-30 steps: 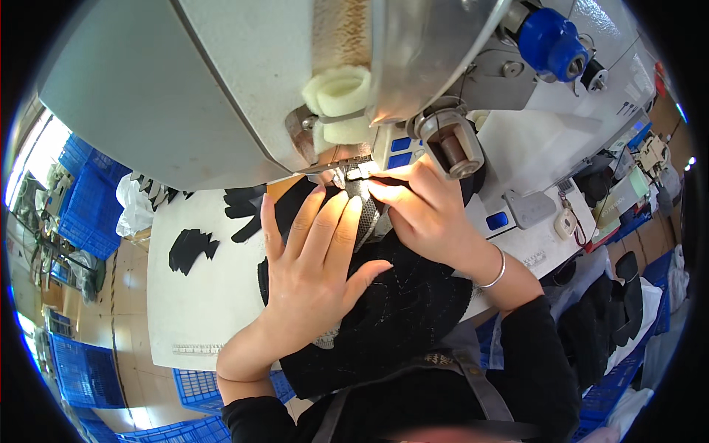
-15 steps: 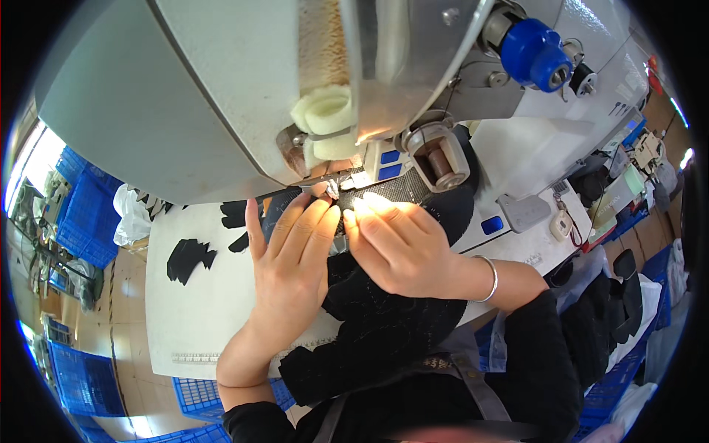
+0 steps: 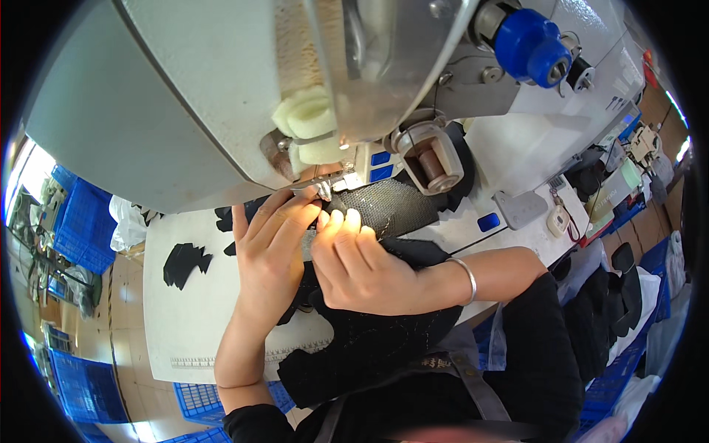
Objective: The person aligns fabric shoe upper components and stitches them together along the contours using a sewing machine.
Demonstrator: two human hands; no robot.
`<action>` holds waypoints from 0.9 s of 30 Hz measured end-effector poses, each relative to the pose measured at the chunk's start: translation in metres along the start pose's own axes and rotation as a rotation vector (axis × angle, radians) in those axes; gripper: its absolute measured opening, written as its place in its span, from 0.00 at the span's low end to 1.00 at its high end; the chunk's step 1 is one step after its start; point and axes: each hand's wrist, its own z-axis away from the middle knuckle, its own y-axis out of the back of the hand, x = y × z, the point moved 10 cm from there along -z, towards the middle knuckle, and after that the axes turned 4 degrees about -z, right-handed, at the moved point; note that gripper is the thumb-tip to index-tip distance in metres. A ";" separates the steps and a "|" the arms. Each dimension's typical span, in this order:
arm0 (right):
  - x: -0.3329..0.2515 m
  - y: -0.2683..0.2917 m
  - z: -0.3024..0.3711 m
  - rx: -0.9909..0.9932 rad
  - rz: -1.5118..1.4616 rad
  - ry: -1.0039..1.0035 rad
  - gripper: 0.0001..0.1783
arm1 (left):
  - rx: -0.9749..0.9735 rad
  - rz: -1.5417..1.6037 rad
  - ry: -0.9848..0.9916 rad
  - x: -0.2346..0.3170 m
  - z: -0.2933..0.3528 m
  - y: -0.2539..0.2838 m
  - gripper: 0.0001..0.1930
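Note:
A dark grey mesh fabric piece [image 3: 391, 208] with black edging lies under the head of a sewing machine [image 3: 214, 81]. Its left end reaches the lit metal presser foot [image 3: 323, 191]. My left hand [image 3: 269, 247] is by the left side of the foot, palm down, fingers stretched toward it and slightly apart; its thumb is hidden. Just right of it, my right hand [image 3: 362, 266] has its fingers curled together, pinching the near edge of the mesh piece. Black cloth pieces [image 3: 384, 325] with light stitching lie beneath my right wrist and in front of me.
A loose black cutout [image 3: 186, 264] rests on the white table [image 3: 177, 317], with a ruler strip [image 3: 221, 362] along its near edge. A brown thread bobbin [image 3: 430, 166] sits at the machine head. Blue crates [image 3: 85, 221] stand left; dark pieces [image 3: 598, 317] lie right.
My right hand has moved a little left and curled its fingers. More of the mesh piece shows, and its black edging has shifted. The whole view has shifted slightly.

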 end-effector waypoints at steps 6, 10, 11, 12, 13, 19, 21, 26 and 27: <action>0.011 0.009 0.001 0.007 -0.215 -0.037 0.11 | 0.145 -0.283 -0.186 0.023 0.002 0.009 0.14; 0.078 0.014 0.022 -0.260 -1.246 -0.241 0.26 | 0.122 0.099 -0.255 0.020 0.003 0.003 0.17; 0.082 0.018 0.031 -0.334 -1.200 -0.119 0.25 | 0.110 0.124 -0.241 0.017 0.003 0.002 0.19; 0.082 0.024 0.038 -0.416 -1.120 -0.012 0.23 | 0.121 0.126 -0.237 0.019 0.001 0.003 0.19; 0.079 0.027 0.036 -0.420 -1.112 -0.010 0.23 | 0.124 0.073 -0.261 0.024 -0.003 0.002 0.19; 0.051 0.031 0.023 0.042 -0.637 0.042 0.06 | 0.101 0.023 -0.266 0.025 -0.005 -0.001 0.20; 0.061 0.035 0.025 0.174 -0.703 -0.030 0.04 | 0.111 0.035 -0.295 0.021 -0.003 0.001 0.19; 0.056 0.037 0.027 0.274 -0.725 -0.062 0.03 | 0.130 0.083 -0.324 0.018 0.000 0.003 0.17; 0.059 0.037 0.027 0.262 -0.740 -0.068 0.03 | 0.127 0.084 -0.326 0.018 0.001 0.004 0.17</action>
